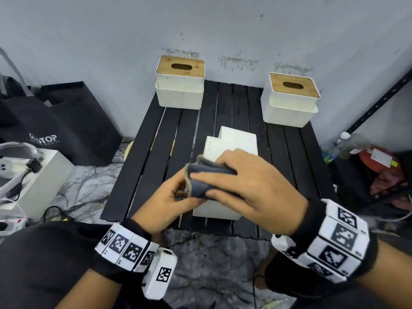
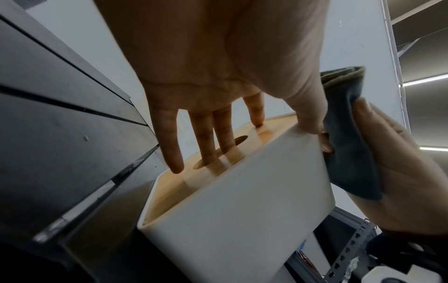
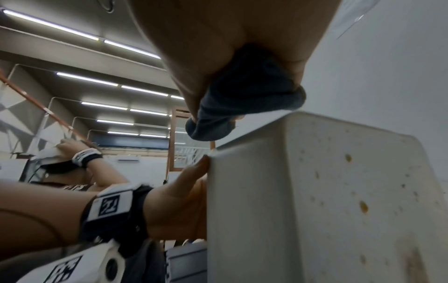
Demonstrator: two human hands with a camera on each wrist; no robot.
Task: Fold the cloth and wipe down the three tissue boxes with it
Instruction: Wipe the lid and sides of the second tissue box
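On the black slatted table (image 1: 156, 134) a white tissue box (image 1: 234, 141) lies on its side, wooden lid (image 2: 174, 191) facing left. My left hand (image 1: 165, 204) holds this box (image 2: 242, 201), fingers (image 2: 169, 141) flat against the lid and thumb over the upper edge. My right hand (image 1: 252, 186) grips a folded dark grey cloth (image 1: 207, 177) and presses it onto the box's upward side. The cloth (image 3: 247, 99) meets the box (image 3: 315, 191) at its top edge; yellowish specks dot the near face. Two more lidded boxes stand upright at the back left (image 1: 180, 83) and back right (image 1: 289, 99).
A grey wall rises right behind the table. A black bag (image 1: 66, 121) and a white case with cables (image 1: 33, 181) sit on the floor to the left. A black metal rack (image 1: 379, 101), a bottle (image 1: 347, 143) and clutter stand to the right.
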